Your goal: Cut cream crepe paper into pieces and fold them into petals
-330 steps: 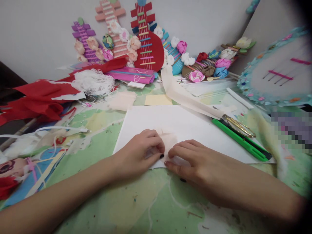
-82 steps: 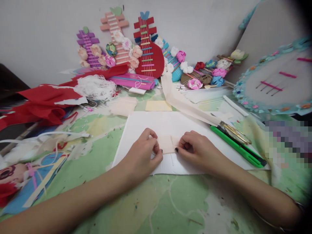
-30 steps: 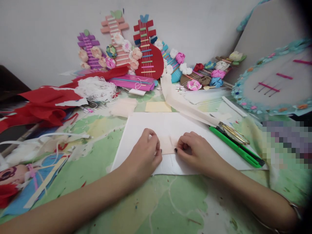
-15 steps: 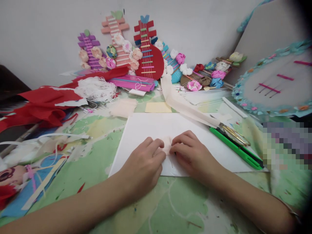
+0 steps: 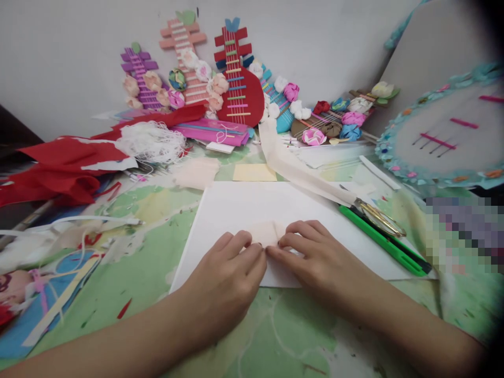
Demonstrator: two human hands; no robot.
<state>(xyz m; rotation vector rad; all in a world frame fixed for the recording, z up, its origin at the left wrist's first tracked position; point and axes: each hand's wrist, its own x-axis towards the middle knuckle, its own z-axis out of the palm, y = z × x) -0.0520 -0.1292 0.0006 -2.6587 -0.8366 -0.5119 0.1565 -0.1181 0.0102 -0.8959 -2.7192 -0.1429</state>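
Observation:
A small pale peach piece of crepe paper [image 5: 264, 232] lies over the white board [image 5: 232, 202], between my two hands. My left hand [image 5: 234, 275] pinches its near left edge with curled fingers. From the other side, my right hand [image 5: 311, 254] grips the near right edge, thumb and fingertips bent in. The fingertips of both hands almost meet, and the paper partly hides behind them. A green box cutter [image 5: 386, 239] rests on the board's right side, and gold-handled scissors [image 5: 380, 218] lie beside it, next to a long cream paper strip [image 5: 303, 178].
Small decorated lute-shaped crafts, one red [image 5: 246, 97], lean on the wall at the back. Red cloth [image 5: 66, 163] and white yarn [image 5: 153, 142] heap at the left, above blue felt [image 5: 43, 310]. A large flower-edged lute shape [image 5: 429, 136] stands at right. A yellow card [image 5: 254, 172] lies behind the board.
My fingertips have come closer together at the near edge of the peach paper. More of the paper now shows, spread wider beyond my fingers. The view has shifted slightly.

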